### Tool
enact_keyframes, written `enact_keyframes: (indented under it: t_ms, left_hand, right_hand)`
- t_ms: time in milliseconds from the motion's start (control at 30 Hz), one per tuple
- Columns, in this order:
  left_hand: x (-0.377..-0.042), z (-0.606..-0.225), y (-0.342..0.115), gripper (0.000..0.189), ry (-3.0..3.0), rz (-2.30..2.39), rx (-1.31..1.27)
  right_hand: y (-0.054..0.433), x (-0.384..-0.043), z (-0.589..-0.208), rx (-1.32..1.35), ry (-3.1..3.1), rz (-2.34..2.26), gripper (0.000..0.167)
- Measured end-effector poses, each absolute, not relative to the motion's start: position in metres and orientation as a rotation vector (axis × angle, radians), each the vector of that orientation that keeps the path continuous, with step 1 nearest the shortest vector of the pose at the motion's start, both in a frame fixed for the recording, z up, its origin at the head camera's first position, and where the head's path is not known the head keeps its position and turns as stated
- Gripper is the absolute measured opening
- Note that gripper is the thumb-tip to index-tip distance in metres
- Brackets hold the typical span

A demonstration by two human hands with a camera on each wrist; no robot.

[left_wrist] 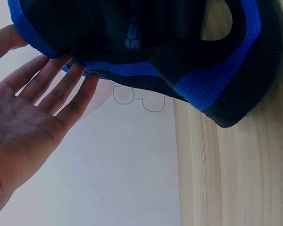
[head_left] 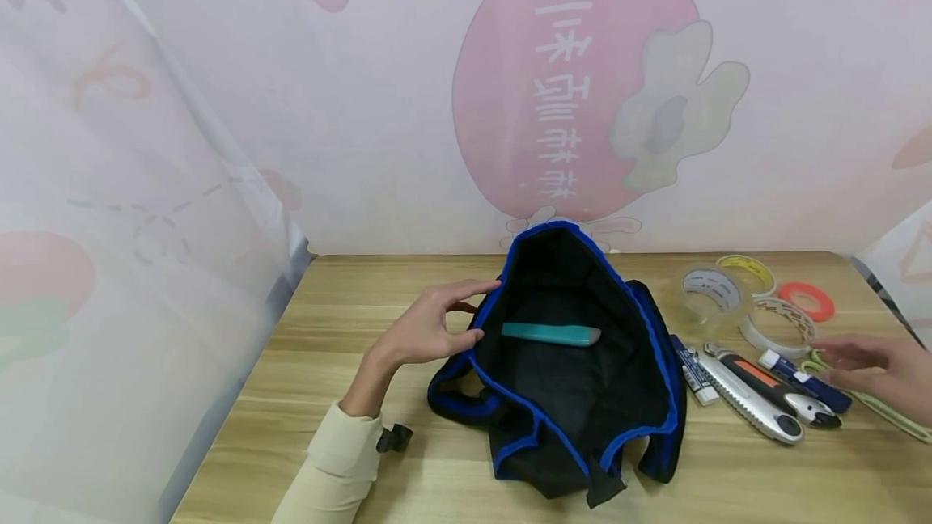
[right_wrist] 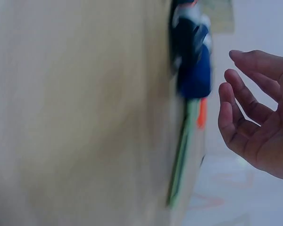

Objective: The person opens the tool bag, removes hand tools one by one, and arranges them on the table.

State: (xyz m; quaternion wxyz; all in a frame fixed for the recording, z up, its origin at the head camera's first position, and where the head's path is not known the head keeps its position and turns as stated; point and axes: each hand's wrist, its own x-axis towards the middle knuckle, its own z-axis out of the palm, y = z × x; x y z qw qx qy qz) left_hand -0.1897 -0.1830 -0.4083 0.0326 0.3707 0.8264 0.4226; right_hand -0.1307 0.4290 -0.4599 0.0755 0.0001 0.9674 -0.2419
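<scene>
A black bag with blue trim (head_left: 633, 443) lies open-mouthed on the table, a slim teal tool (head_left: 549, 335) inside it. My left hand (head_left: 429, 323) touches the left rim of the mouth with thumb and index finger. In the left wrist view its fingers (left_wrist: 61, 106) stretch out straight, tips against the bag's outer side. At the far right my right hand (head_left: 877, 370) hovers beside a navy tube with a white end (head_left: 804, 381) and a long thin green thing (head_left: 891, 415). Nothing lies between its loosely bent fingers (right_wrist: 247, 96) in the right wrist view.
Right of the bag lie a silver utility knife (head_left: 750, 395), an orange-and-black one (head_left: 757, 374) and a blue-and-white tube (head_left: 695, 370). Behind them are several tape rolls, among them an orange one (head_left: 819, 297) and a white one (head_left: 753, 338). A printed cloth (head_left: 379, 144) hangs behind the table.
</scene>
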Motion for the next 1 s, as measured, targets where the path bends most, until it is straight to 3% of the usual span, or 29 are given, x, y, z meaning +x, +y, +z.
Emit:
enact_keyframes:
  t_ms: [533, 1000]
  left_hand:
    - [-0.189, -0.408, -0.184, 0.070, 2.556, 1.292, 1.132]
    - [-0.189, -0.408, -0.183, 0.070, 2.559, 1.288, 1.132]
  right_hand:
    - [0.340, -0.143, -0.417, -0.476, 2.966, -0.997, 0.041]
    - [0.270, -0.156, -0.377, -0.775, 2.980, -1.050, 0.048]
